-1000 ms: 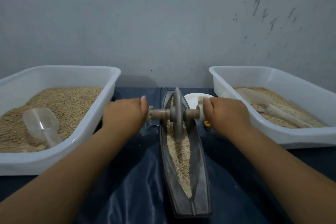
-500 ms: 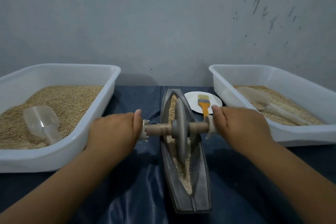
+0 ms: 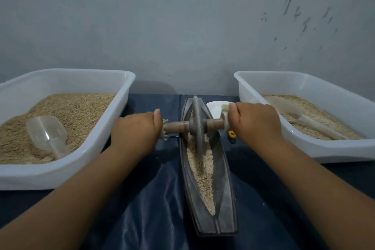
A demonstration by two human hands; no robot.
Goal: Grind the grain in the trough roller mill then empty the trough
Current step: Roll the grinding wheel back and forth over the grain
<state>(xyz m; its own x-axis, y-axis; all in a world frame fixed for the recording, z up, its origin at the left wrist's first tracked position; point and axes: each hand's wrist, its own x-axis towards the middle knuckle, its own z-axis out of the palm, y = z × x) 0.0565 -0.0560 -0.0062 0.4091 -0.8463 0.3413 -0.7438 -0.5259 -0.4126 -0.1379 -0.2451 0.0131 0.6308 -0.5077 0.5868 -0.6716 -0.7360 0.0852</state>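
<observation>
Left hand: the left hand [image 3: 135, 131], left of frame centre, is curled round the left end of the wooden axle [image 3: 176, 127], knuckles up and thumb tip toward the wheel.
Right hand: the right hand [image 3: 254, 121], right of centre, is curled round the axle's right end in the same manner.
Axle: it lies level across the frame between the two hands, with pale toothed collars just beside each fist.
Roller wheel: the grey disc [image 3: 197, 126] stands upright on the middle of the axle, its lower edge down in the trough near the far end.
Trough: the dark, boat-shaped trough [image 3: 225, 193] runs from frame centre down toward the lower edge, lying on the desk.
Grain: pale grain [image 3: 203, 172] fills the trough's groove from the wheel to near the close tip.
Desk: the desk [image 3: 142, 209] is covered in shiny dark blue cloth.
Left tub: a white tub [image 3: 60, 172] at the left of the frame holds grain and a clear scoop [image 3: 47, 136] lying on top.
Right tub: a white tub [image 3: 341, 150] at the right holds grain and a second clear scoop [image 3: 292, 111].
Plate: a small white plate [image 3: 215, 107] lies behind the right hand, beside the trough's far end.
Brush: a brush with a yellow handle [image 3: 232, 134] shows partly past the right hand, bristles on the plate.
</observation>
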